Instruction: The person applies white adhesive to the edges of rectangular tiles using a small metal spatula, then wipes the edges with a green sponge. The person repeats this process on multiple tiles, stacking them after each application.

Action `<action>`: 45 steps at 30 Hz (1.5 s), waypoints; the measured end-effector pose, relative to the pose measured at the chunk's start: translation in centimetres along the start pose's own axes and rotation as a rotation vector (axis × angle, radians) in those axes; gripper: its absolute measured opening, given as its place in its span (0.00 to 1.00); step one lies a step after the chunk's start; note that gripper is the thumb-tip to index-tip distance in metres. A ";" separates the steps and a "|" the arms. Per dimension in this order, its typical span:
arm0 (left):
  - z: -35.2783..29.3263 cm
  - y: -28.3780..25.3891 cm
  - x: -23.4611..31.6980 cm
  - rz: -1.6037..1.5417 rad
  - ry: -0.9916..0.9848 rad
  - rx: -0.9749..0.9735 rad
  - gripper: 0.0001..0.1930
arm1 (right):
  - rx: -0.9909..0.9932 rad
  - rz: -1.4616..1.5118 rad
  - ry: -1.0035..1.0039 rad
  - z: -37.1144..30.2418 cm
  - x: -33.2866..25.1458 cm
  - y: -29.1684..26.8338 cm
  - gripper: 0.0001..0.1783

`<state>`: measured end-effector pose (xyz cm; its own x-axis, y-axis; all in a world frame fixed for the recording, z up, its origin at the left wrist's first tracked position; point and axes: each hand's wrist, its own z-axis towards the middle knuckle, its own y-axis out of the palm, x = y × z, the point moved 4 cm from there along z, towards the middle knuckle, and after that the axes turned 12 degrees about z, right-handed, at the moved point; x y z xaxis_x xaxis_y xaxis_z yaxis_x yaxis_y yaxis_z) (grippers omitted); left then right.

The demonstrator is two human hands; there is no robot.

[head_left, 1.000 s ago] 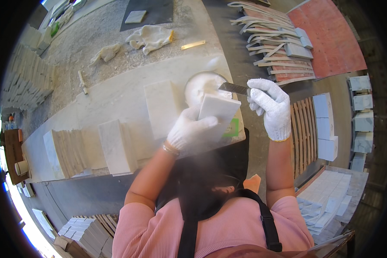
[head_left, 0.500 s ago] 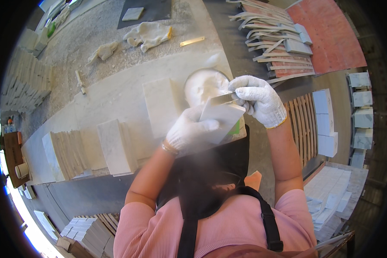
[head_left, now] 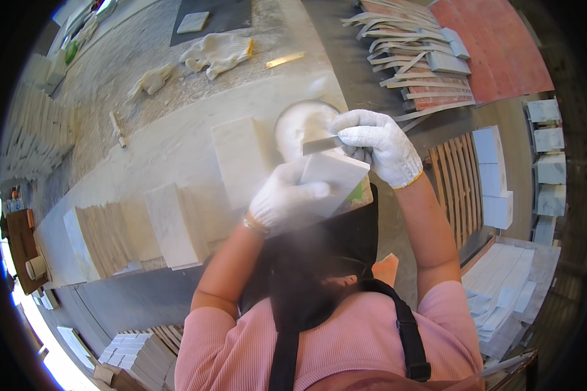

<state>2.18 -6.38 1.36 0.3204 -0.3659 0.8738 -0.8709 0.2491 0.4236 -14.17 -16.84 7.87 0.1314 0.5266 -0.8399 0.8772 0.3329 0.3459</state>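
My left hand, in a white knit glove, grips a white stone tile from its left side, thumb on top. My right hand, gloved alike, pinches a thin, flat metal scraper blade at its right end. The blade lies along the tile's far edge; whether the two touch, I cannot tell. Just beyond the blade stands a round bowl of white paste or powder. A small green patch shows beside the tile's right edge. My right fingertips are partly hidden behind the tile.
Stacks of tiles stand on the table's left: one nearby, another and a leaning row. Farther back lie loose gloves and a brass-coloured strip. To the right are a slatted wooden pallet and strapping bands.
My right hand has drawn the blade a little to the left, off the tile's top toward the bowl. My left hand still holds the tile in nearly the same place.
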 end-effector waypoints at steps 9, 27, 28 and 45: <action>-0.1 -0.3 -0.6 -0.042 -0.030 0.014 0.27 | 0.101 -0.162 -0.110 0.9 0.4 -2.0 0.11; -0.3 -2.1 -1.0 0.135 0.022 0.072 0.32 | 0.339 -1.091 -0.346 7.6 -1.9 -4.7 0.41; -0.5 -2.2 -0.9 0.100 0.025 0.070 0.32 | 0.325 -1.061 -0.316 8.6 -1.8 -4.9 0.42; -1.0 -3.8 -1.5 0.174 0.070 0.046 0.28 | 0.187 -0.669 -0.321 11.7 -1.1 -3.9 0.17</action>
<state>5.37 -5.92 -1.33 0.1872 -0.2577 0.9479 -0.9310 0.2613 0.2549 -12.31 -27.87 2.56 -0.3529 -0.0031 -0.9357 0.8769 0.3479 -0.3318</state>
